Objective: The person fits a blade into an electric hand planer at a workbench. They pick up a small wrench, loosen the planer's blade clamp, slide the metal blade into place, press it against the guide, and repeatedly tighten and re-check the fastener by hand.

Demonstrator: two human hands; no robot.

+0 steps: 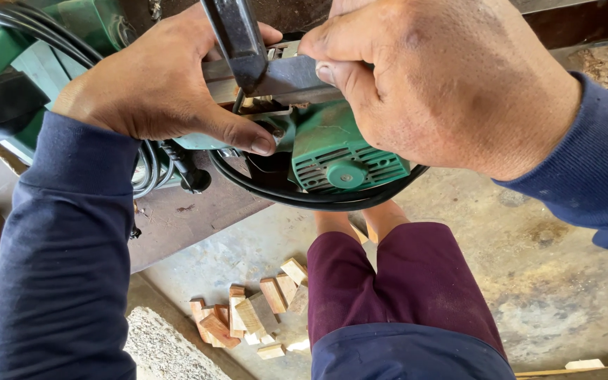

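Step in hand, as I judge it: steadying and adjusting a part on the green power tool, both hands working at its top. Left hand sits at 10 o'clock of the frame, fingers curled together over the tool's upper body, thumb pressed flat against the housing near a small screw point. Right hand at 1 o'clock, fingers bunched, thumb and forefinger pinching the grey metal bar that runs across the tool top. A dark metal arm comes down from 12 o'clock and meets the bar between the hands; whether it clamps or just touches, cannot tell.

Next move, by my reading, calls for a firm hold from the left hand while the right shifts or seats the bar; small, careful force, since fingers lie close to hard edges.

Materials: tool housing is green moulded plastic, ribbed vents, round cap on the side. Bar is dull bare metal, flat-sided. Black cable loops smooth and rubbery under the tool. Wooden offcuts at 6 o'clock, short blocky pieces, reddish and pale, piled on the rough stained concrete floor. Sleeves are dark blue knit.
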